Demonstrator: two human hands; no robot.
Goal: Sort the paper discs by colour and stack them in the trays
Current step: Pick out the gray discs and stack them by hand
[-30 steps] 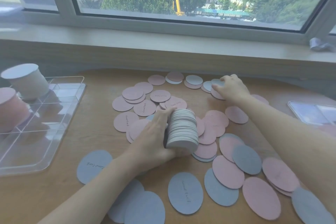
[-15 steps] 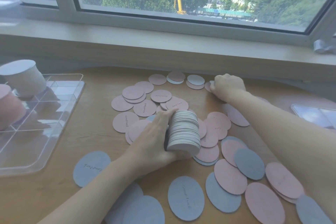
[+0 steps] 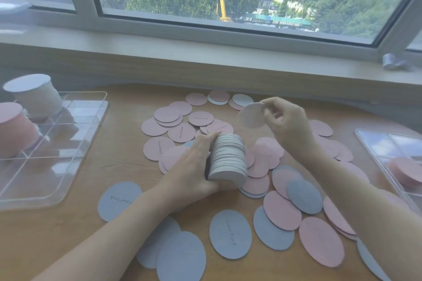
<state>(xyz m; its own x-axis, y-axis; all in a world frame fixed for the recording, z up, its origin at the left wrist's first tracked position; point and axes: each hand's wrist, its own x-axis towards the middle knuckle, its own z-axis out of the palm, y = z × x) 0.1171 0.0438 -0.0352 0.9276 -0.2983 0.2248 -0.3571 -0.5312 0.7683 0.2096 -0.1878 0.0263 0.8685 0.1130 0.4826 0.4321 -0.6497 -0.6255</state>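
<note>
I read the left hand (image 3: 194,166) as clasped round a thick stack of pale discs (image 3: 228,159), held on edge above the wooden table (image 3: 127,134). The right hand (image 3: 285,125) pinches a single pale disc (image 3: 252,115), raised clear of the loose pink and blue discs (image 3: 230,234) scattered below. The clear tray (image 3: 57,178) at far left carries one pale stack (image 3: 34,94) and one pink stack (image 3: 16,130).

Discs (image 3: 228,232) mid-table (image 3: 57,235); trays left (image 3: 57,143), right (image 3: 388,150).
</note>
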